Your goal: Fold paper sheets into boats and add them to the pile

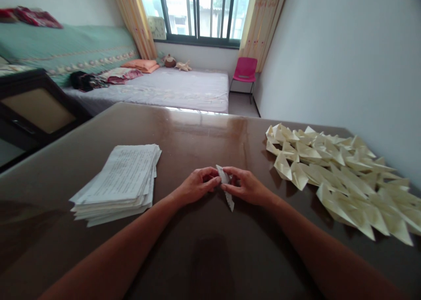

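Note:
A narrow piece of folded white paper (229, 200) is held just above the brown table, its long side pointing toward me. My left hand (199, 184) pinches it from the left, thumb and fingers closed at its edge. From the right, my right hand (244, 185) grips the same paper between thumb and fingers. Both hands meet near its upper half, so part of the folds is hidden. To the left lies a stack of printed paper sheets (126, 175), loosely aligned. On the right, many folded cream paper boats (332, 159) stand in rows.
The glossy brown table (197, 137) reaches to a far edge before a bed (197, 87). A dark cabinet (42, 107) stands at the left. A pink chair (245, 69) is by the window, and a white wall (345, 50) runs along the right.

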Demonstrator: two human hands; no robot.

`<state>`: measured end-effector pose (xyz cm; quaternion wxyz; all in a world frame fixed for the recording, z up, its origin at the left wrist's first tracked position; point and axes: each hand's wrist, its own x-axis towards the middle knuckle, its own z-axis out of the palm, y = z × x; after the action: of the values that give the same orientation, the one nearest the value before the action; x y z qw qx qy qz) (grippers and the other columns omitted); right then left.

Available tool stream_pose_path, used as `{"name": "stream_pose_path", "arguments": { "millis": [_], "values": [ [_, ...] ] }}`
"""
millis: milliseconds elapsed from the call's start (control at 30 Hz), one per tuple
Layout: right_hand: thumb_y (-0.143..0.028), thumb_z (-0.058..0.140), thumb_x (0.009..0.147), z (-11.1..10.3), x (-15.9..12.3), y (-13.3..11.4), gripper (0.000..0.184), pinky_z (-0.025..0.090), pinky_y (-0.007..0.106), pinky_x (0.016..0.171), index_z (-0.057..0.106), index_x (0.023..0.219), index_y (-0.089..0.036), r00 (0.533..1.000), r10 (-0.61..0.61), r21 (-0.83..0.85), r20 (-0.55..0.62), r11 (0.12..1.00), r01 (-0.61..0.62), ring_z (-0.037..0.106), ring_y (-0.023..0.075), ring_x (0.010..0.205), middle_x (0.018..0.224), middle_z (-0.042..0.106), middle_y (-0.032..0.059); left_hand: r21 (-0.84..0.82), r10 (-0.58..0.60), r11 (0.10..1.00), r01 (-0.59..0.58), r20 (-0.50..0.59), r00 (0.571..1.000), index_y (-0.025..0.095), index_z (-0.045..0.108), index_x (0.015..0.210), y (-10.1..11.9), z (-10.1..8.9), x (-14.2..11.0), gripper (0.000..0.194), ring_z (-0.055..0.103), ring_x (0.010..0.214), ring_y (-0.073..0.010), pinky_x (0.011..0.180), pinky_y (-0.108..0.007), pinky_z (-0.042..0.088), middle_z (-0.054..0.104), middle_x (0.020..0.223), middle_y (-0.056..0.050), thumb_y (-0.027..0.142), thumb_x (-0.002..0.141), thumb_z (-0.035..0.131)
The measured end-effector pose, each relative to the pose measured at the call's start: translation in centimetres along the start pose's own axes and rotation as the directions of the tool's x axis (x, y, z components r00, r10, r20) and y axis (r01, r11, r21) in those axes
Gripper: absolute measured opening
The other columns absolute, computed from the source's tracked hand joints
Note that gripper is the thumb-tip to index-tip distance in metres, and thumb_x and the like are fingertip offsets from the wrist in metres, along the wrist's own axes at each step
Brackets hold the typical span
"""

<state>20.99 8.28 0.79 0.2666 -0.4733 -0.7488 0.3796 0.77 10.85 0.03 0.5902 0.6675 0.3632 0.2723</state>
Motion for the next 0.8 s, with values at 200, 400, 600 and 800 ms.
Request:
{"name": "stream_pose_path", "arguments": {
  "millis": [200,400,600,800],
  "values": [
    [-0.037,0.061,0.082,0.4,-0.03,0.11,0.044,0.041,0.021,0.055,0.059,0.121,-0.016,0.999,-0.022,-0.032,-0.044,0.999,0.02,0.05,0.0092,0.058,0.072,0.06,-0.002,0.011,0.055,0.998,-0.056,0.012,0.998,0.012,0.065,0.1,-0.4,-0.02,-0.04,0.034,0.057,0.073,-0.0132,0.063,-0.023,0.051,0.064,0.086,-0.005,0.041,0.083,0.06],
    [-0.038,0.059,0.084,0.41,-0.04,0.23,0.042,0.042,0.02,0.055,0.058,0.12,-0.017,0.999,-0.045,0.01,-0.019,0.999,0.045,0.051,0.0091,0.06,0.078,0.061,-0.001,0.076,0.063,0.995,-0.064,0.018,0.998,0.012,0.065,0.102,-0.28,-0.08,-0.17,0.034,0.058,0.074,-0.014,0.066,-0.023,0.05,0.066,0.087,-0.005,0.041,0.084,0.057],
    [-0.035,0.057,0.085,-0.02,-0.07,0.25,0.04,0.043,0.02,0.056,0.057,0.121,-0.017,0.999,-0.034,0.013,0.022,0.999,0.033,0.052,0.0097,0.062,0.078,0.061,-0.0007,0.057,0.098,0.993,-0.1,0.043,0.994,0.012,0.066,0.103,0.02,-0.13,-0.2,0.033,0.059,0.076,-0.0142,0.068,-0.023,0.05,0.067,0.09,-0.006,0.038,0.085,0.056],
    [-0.028,0.051,0.087,0.41,-0.5,-0.64,0.04,0.048,0.024,0.066,0.054,0.126,-0.021,0.997,-0.067,-0.224,-0.032,0.973,0.058,0.061,0.0133,0.069,0.089,0.068,0.0017,0.182,0.14,0.974,-0.131,-0.033,0.99,0.015,0.064,0.098,0.33,0.73,-0.37,0.023,0.061,0.08,-0.0155,0.073,-0.025,0.048,0.068,0.089,-0.005,0.031,0.086,0.054]
  ]
}}
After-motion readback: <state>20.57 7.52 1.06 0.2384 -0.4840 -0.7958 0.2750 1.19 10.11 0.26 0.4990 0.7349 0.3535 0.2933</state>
